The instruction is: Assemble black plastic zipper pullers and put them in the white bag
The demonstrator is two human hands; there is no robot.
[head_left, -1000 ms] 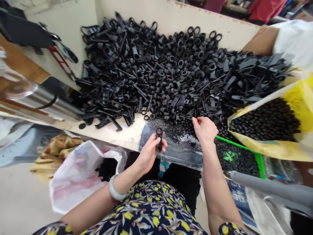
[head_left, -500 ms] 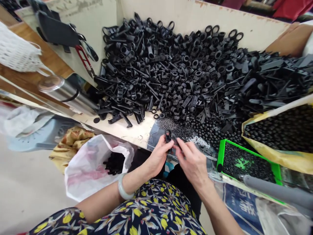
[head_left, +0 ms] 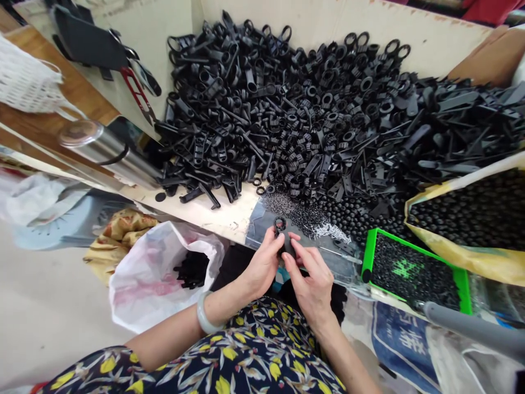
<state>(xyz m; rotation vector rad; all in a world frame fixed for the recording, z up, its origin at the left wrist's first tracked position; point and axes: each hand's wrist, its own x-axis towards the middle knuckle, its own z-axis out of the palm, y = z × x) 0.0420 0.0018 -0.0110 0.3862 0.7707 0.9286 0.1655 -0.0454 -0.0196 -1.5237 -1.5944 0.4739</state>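
Observation:
My left hand (head_left: 262, 262) is closed on a black plastic part with a ring (head_left: 280, 223) at its far end. The ring sticks up past my fingertips; much of the rest is covered by my thumb. My right hand (head_left: 309, 273) pinches the flat dark lower end of the same piece, or a second piece against it; I cannot tell which. Both hands are over the table's front edge, close together. Just beyond them lie small silver pins (head_left: 331, 232) and a heap of tiny dark bits (head_left: 283, 203). A thin pointed tool (head_left: 340, 255) rests to the right of my right hand.
A large pile of black plastic rings and levers (head_left: 262, 120) covers the table's back. At right are a green tray (head_left: 371, 254) of small black parts and a yellow-edged sack (head_left: 443, 241) of black balls. A steel flask (head_left: 109, 153) and white bag (head_left: 139, 279) are at left.
My right hand has moved slightly down and left, with its fingers now around the part's lower end. The ring end now shows upright above my left fingers. The camera view has shifted a little.

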